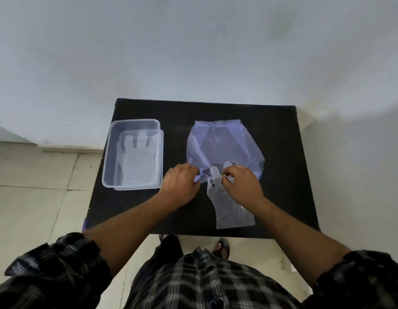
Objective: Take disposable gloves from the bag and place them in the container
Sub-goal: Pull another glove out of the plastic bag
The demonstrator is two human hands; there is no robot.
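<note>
A pale purple plastic bag (224, 148) lies on the black table (282, 175), its mouth facing me. My left hand (181, 186) pinches the bag's near left edge. My right hand (243, 186) pinches a clear disposable glove (233, 212) at its fingers. That glove lies mostly outside the bag, cuff toward me, fingertips still at the bag's mouth. To the left stands a clear rectangular container (108, 157) with at least one clear glove (138, 161) lying flat inside, fingers pointing away.
The black table stands against a white wall. Its near edge runs just above my shirt and feet. Pale floor tiles (37, 197) lie to the left. A strip of bare black surface separates the container from the bag.
</note>
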